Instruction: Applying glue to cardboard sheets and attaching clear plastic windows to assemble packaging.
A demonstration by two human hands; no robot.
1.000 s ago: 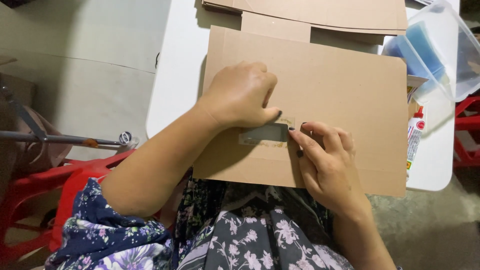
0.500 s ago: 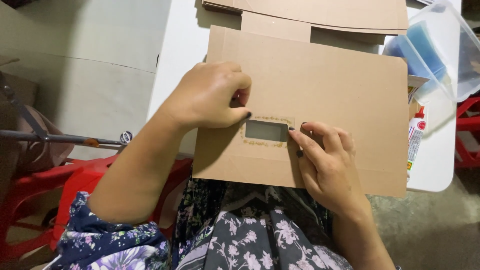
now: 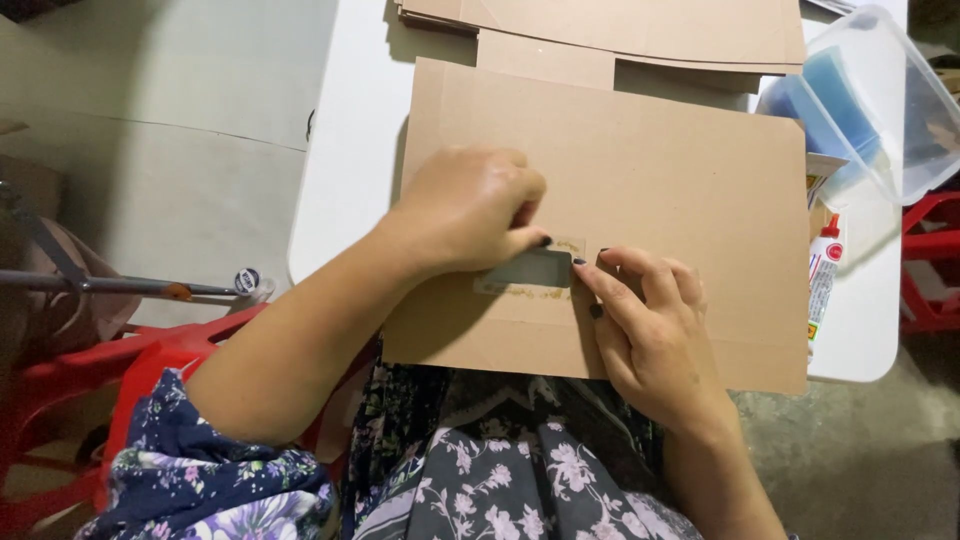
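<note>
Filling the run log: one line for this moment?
left hand: pressing grey rectangular window patch | right hand: steadying patch edge | flat brown cardboard sheet on white table

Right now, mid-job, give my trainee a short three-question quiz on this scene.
1. True or false: the left hand rests on the cardboard sheet.
2. What lies beside the sheet's right edge? A) scissors B) glue bottle C) tape roll
3. Where do the right hand's fingertips press?

Key: 1 true. 2 B. 3 At the right end of the rectangular cutout in the sheet.
</note>
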